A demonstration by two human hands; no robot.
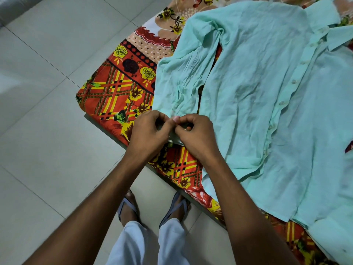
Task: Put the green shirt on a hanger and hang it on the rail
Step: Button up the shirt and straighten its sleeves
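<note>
Shirt (257,88) flat on bedsheet (114,87); left hand (149,132), right hand (194,134) both pinching cuff (174,139).

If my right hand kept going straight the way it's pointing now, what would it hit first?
Probably the shirt sleeve: the right hand already pinches its cuff end beside the left hand, and the sleeve stretches straight ahead.

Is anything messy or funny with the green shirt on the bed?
Nothing is torn or spilled. The green shirt lies flat and buttoned on the flowered bedsheet, only wrinkled, with its hem hanging slightly over the edge. The left hand and right hand pinch the cuff of its sleeve. No hanger is in view.
</note>
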